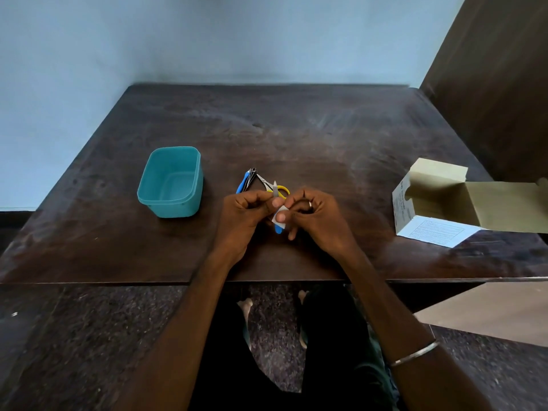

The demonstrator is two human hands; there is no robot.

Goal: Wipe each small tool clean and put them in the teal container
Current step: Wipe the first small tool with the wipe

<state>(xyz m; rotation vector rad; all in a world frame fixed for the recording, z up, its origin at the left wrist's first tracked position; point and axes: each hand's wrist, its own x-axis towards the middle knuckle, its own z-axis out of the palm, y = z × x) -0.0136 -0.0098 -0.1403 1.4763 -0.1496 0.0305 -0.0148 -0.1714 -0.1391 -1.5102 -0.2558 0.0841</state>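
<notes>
Pinching a blue-handled tool (278,228) at frame centre, my left hand (247,216) grips its blade while my right hand (314,218) pinches a white wipe (280,213) around it.

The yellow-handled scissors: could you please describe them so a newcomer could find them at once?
Start at the teal container on the dark wooden table and look right to the small pile of tools just beyond the person's hands. The yellow-handled scissors lie on its right side, the only yellow item there; their neighbour has a blue handle.

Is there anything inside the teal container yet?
No, the teal container shows only its bare bottom, while the yellow-handled scissors and other small tools lie on the table beside it.
</notes>
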